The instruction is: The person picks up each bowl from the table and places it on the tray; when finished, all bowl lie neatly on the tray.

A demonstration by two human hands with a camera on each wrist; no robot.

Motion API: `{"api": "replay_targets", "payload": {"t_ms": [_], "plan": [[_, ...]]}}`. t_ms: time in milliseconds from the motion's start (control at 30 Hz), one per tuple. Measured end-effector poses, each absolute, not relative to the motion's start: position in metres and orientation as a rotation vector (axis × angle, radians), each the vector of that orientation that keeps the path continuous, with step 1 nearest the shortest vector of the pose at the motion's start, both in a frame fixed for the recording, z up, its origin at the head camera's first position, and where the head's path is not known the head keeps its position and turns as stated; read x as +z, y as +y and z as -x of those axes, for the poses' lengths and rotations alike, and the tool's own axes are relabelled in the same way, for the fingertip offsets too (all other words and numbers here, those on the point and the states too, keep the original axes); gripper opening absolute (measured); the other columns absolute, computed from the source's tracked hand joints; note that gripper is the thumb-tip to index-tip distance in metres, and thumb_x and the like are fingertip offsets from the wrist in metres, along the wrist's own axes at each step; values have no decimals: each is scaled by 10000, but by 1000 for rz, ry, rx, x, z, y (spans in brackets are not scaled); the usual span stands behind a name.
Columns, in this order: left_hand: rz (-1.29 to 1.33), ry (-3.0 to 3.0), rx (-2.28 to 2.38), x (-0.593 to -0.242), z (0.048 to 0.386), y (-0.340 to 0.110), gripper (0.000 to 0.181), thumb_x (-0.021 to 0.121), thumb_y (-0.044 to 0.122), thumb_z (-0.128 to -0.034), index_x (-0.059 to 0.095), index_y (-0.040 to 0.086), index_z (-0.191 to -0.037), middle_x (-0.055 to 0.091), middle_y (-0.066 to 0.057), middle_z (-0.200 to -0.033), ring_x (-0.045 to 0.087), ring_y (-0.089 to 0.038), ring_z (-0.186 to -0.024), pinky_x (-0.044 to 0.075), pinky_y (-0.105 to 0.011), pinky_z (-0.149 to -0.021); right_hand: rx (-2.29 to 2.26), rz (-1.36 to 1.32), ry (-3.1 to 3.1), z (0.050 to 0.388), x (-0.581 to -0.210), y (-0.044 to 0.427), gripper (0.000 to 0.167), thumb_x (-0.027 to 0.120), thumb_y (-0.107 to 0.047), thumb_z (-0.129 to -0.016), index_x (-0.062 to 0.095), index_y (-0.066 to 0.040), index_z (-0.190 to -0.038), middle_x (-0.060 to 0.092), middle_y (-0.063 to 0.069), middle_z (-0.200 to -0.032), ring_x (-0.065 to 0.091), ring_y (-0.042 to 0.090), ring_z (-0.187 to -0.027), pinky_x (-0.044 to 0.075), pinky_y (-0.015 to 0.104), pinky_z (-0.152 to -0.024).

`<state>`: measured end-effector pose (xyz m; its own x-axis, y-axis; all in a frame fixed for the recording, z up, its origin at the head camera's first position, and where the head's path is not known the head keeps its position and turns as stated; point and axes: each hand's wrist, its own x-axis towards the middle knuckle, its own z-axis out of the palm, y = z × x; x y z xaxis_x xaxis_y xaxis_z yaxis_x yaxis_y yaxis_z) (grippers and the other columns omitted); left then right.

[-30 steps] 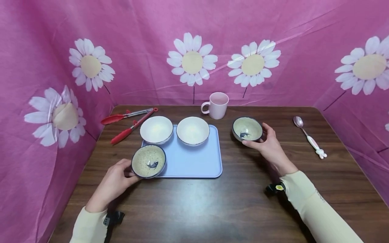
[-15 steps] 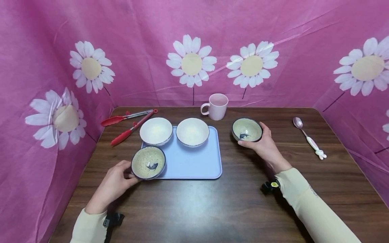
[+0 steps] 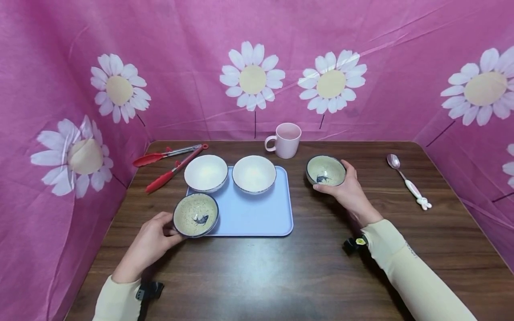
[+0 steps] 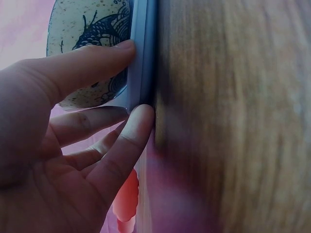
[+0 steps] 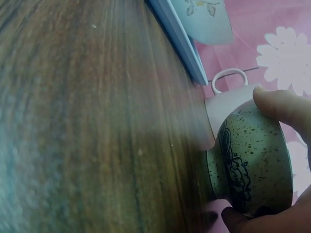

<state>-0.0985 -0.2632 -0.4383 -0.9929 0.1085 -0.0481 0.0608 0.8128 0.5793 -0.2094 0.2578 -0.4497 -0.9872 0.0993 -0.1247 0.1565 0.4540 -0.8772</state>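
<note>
In the head view my left hand (image 3: 149, 243) holds a speckled green bowl (image 3: 196, 215) with a dark fish drawn inside, thumb on the near side. It sits on the front-left corner of the light blue tray (image 3: 257, 218). The left wrist view shows the thumb along the bowl's painted wall (image 4: 102, 31) and fingertips at the tray's edge (image 4: 141, 53). Right of the tray, my right hand (image 3: 350, 196) grips a matching fish bowl (image 3: 326, 170) between thumb and fingers. Its foot (image 5: 214, 172) is close to the tabletop; whether they touch I cannot tell.
Two white bowls (image 3: 206, 173) stand side by side along the tray's back. A pink mug (image 3: 287, 140) is behind them. Red-tipped tongs (image 3: 176, 167) lie at the left, and a spoon with a white handle (image 3: 409, 183) at the right. Pink flowered cloth surrounds the table.
My right hand and forearm have shifted slightly left, the thumb sliding along the near side of its bowl. The left hand and the bowls look nearly unmoved.
</note>
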Motion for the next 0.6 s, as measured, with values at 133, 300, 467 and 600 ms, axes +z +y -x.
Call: {"api": "replay_targets", "payload": {"t_ms": [133, 300, 467, 600], "plan": [[-131, 2921, 905, -439, 98, -263, 318, 946, 111, -881, 800, 34, -1153, 743, -71, -1084, 706, -152, -944, 630, -299, -824, -1578, -246, 2627, 208, -450, 258, 1378, 1007, -307, -835, 38, -86, -1789, 234, 286, -1795, 343, 446, -1611, 283, 625, -1355], [-155, 2937, 913, -440, 97, -262, 300, 956, 114, -871, 799, 48, -1118, 731, -49, -1047, 691, -143, -923, 607, -287, -802, -1594, -226, 2611, 203, -448, 257, 1366, 1006, -290, -837, 46, -97, -1789, 254, 276, -1790, 354, 429, -1604, 289, 612, -1349], [-136, 2911, 915, -438, 99, -262, 331, 942, 108, -888, 797, 19, -1172, 746, -89, -1094, 715, -164, -947, 646, -311, -832, -1596, -165, 2596, 193, -439, 251, 1365, 1004, -299, -844, 40, -126, -1795, 239, 259, -1804, 349, 410, -1602, 291, 618, -1336], [-130, 2898, 913, -436, 99, -263, 333, 934, 100, -893, 794, 8, -1180, 744, -103, -1098, 708, -174, -942, 656, -344, -841, -1606, -93, 2582, 177, -427, 233, 1356, 1009, -278, -833, 64, -137, -1796, 266, 250, -1795, 363, 399, -1591, 273, 617, -1341]]}}
